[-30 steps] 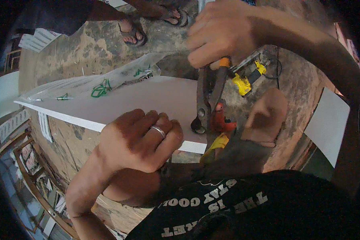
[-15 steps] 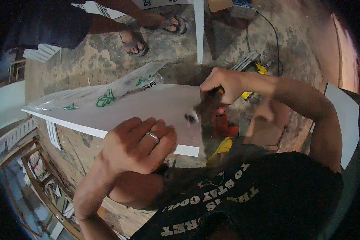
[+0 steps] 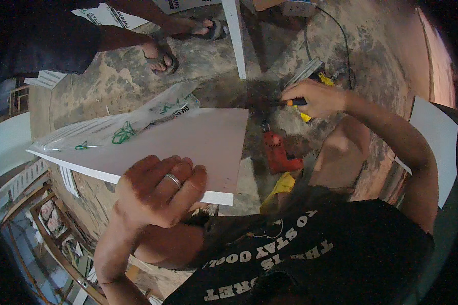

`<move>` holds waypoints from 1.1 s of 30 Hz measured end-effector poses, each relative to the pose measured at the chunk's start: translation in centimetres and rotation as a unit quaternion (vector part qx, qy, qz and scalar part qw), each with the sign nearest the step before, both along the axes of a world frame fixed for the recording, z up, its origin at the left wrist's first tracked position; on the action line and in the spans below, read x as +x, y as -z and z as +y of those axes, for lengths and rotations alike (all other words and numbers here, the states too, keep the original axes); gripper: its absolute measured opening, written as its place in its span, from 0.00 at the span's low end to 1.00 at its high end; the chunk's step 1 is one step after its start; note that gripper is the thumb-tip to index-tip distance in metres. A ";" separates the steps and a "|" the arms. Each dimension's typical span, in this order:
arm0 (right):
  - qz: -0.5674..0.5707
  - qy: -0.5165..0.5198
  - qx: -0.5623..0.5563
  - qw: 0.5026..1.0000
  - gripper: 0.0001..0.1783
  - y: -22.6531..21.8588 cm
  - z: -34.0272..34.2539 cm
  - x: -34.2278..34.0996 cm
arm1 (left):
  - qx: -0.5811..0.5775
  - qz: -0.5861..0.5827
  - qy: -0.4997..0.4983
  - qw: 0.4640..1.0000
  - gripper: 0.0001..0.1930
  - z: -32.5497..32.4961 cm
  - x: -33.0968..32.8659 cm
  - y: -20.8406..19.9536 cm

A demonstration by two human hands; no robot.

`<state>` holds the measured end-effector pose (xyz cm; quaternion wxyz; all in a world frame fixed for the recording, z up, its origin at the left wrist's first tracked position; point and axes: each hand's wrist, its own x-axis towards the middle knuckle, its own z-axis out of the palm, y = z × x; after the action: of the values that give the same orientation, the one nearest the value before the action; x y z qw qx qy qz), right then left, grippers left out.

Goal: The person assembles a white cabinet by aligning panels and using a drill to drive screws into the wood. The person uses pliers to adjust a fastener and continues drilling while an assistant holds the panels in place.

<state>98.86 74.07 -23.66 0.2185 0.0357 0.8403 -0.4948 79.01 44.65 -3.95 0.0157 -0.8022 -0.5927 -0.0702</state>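
Swung clear of the long flat white panel (image 3: pixel 221 147), the dark tool with the orange-and-black handle (image 3: pixel 295 102) is now off that panel's right end, past the far corner, where a second ago its metal head showed across that end. From where I stand, the person's right hand (image 3: pixel 319 98) has its grip closed around the handle, which points left, nearly in line with the panel's long axis (whatever is at its tip is lost in dark blur). So the panel's short right end faces that hand. At the panel's near edge, close to the right corner, is the left hand (image 3: pixel 160 188), fingers curled; I can't tell whether its grip is clamped on the edge or merely pressing. Just right of the panel lies a red drill (image 3: pixel 279 152); over its far left part spreads a crumpled clear plastic sheet (image 3: pixel 147 119).
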 end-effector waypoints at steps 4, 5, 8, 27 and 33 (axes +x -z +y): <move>0.288 -0.200 0.313 0.883 0.11 1.0 1.3 -1.7 | -0.028 -0.004 -0.002 1.000 0.12 0.8 0.0 -0.4; 0.263 -0.284 0.389 0.836 0.12 0.3 1.4 -2.9 | -0.031 -0.004 0.002 1.000 0.12 0.9 0.0 -0.3; 0.368 -0.325 0.391 0.779 0.14 -1.0 2.2 -5.4 | -0.038 -0.014 -0.009 0.999 0.12 1.0 -0.2 -0.3; 0.460 -0.373 0.340 0.731 0.14 -2.2 2.0 -11.1 | -0.064 -0.006 -0.029 0.998 0.12 -0.2 0.2 -0.4; 0.487 -0.412 0.321 0.700 0.09 -2.4 1.8 -12.3 | -0.073 -0.018 -0.032 0.997 0.14 0.0 0.1 -0.4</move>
<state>86.54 75.90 -21.28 -0.0638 -0.4924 0.8680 -0.0041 79.10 44.63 -3.51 -0.0514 -0.7804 -0.6219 -0.0405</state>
